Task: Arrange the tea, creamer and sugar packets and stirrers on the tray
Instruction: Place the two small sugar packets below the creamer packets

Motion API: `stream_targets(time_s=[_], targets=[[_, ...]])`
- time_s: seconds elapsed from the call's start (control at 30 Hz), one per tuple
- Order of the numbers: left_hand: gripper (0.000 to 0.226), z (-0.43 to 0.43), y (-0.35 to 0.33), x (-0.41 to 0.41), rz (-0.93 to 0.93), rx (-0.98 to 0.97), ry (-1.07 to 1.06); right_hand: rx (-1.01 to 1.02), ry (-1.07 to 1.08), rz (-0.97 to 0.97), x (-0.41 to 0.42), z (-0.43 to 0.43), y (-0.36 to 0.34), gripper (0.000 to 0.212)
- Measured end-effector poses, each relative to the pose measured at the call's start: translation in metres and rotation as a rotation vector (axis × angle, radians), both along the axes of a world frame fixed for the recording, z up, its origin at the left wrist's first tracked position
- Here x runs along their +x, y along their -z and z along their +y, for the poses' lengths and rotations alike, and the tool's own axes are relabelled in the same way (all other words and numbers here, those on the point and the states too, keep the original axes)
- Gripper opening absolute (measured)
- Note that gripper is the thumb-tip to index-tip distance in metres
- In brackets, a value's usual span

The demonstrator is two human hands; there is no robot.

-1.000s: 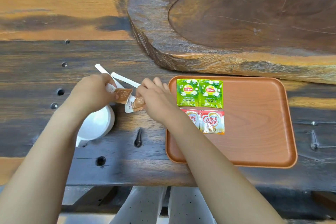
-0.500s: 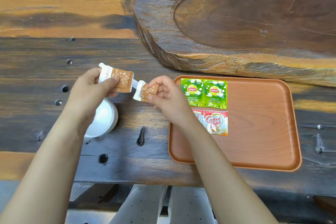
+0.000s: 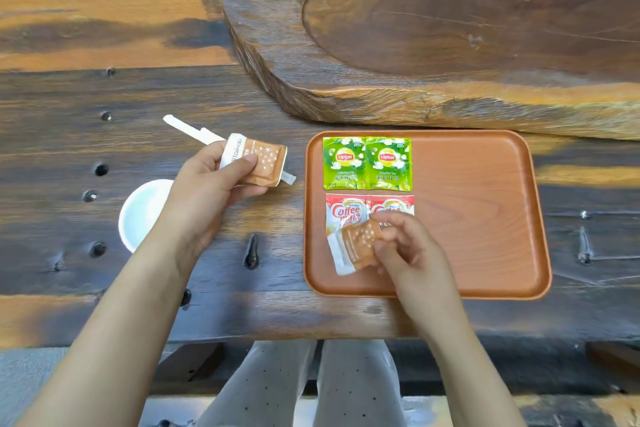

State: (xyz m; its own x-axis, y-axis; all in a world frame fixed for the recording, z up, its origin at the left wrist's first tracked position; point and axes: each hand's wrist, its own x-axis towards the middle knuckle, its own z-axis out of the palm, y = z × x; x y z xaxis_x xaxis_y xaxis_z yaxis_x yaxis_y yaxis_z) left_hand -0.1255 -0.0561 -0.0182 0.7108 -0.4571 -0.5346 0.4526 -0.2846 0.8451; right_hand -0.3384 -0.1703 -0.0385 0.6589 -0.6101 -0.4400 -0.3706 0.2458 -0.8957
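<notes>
An orange tray (image 3: 485, 218) lies on the wooden table. Two green Lipton tea packets (image 3: 367, 163) sit side by side in its top left corner. Below them lie two red creamer packets (image 3: 346, 213), partly covered. My right hand (image 3: 412, 250) holds a brown sugar packet (image 3: 356, 246) low over the tray's left side, just under the creamers. My left hand (image 3: 207, 184) grips a second brown sugar packet (image 3: 256, 159) above the table, left of the tray. White wrapped stirrers (image 3: 194, 130) lie on the table behind that hand, partly hidden.
A white cup (image 3: 142, 211) stands on the table under my left wrist. A thick carved wooden slab (image 3: 450, 28) fills the table behind the tray. The table edge runs close to my legs.
My right hand has carried its sugar packet from left of the tray to above the tray, below the creamers. My left hand has kept its packet left of the tray.
</notes>
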Motion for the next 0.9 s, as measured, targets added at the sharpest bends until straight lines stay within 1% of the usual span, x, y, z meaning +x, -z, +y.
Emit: stream_targets(time_s=[0.1, 0.27, 0.33, 0.4, 0.5, 0.57, 0.63, 0.7, 0.73, 0.83, 0.9], targets=[[0.014, -0.002, 0.005, -0.007, 0.001, 0.029, 0.025, -0.064, 0.035, 0.116, -0.020, 0.012, 0.006, 0.043], [0.013, -0.008, 0.011, -0.019, 0.009, 0.061, 0.052, -0.255, -0.045, 0.236, -0.023, 0.032, 0.011, 0.048], [0.013, -0.010, 0.012, -0.022, 0.007, 0.069, 0.060, -0.369, -0.052, 0.294, -0.020, 0.035, 0.013, 0.041], [0.014, -0.013, 0.012, -0.024, -0.002, 0.080, 0.071, -0.524, -0.061, 0.384, -0.018, 0.035, 0.012, 0.031], [0.014, -0.015, 0.013, -0.025, -0.018, 0.097, 0.078, -0.711, -0.081, 0.498, -0.017, 0.033, 0.009, 0.026], [0.013, -0.015, 0.015, -0.027, -0.021, 0.106, 0.085, -0.797, -0.125, 0.486, -0.016, 0.032, 0.007, 0.024], [0.014, -0.017, 0.017, -0.031, -0.021, 0.118, 0.104, -0.878, -0.270, 0.431, -0.014, 0.033, 0.007, 0.022], [0.012, -0.019, 0.018, -0.035, -0.007, 0.119, 0.118, -0.878, -0.432, 0.413, -0.011, 0.034, 0.010, 0.023], [0.012, -0.020, 0.018, -0.037, -0.002, 0.118, 0.122, -0.857, -0.473, 0.413, -0.010, 0.034, 0.012, 0.023], [0.012, -0.021, 0.018, -0.040, -0.004, 0.123, 0.130, -0.786, -0.460, 0.418, -0.006, 0.033, 0.016, 0.022], [0.014, -0.021, 0.018, -0.041, -0.004, 0.135, 0.139, -0.785, -0.436, 0.409, -0.004, 0.036, 0.017, 0.021]])
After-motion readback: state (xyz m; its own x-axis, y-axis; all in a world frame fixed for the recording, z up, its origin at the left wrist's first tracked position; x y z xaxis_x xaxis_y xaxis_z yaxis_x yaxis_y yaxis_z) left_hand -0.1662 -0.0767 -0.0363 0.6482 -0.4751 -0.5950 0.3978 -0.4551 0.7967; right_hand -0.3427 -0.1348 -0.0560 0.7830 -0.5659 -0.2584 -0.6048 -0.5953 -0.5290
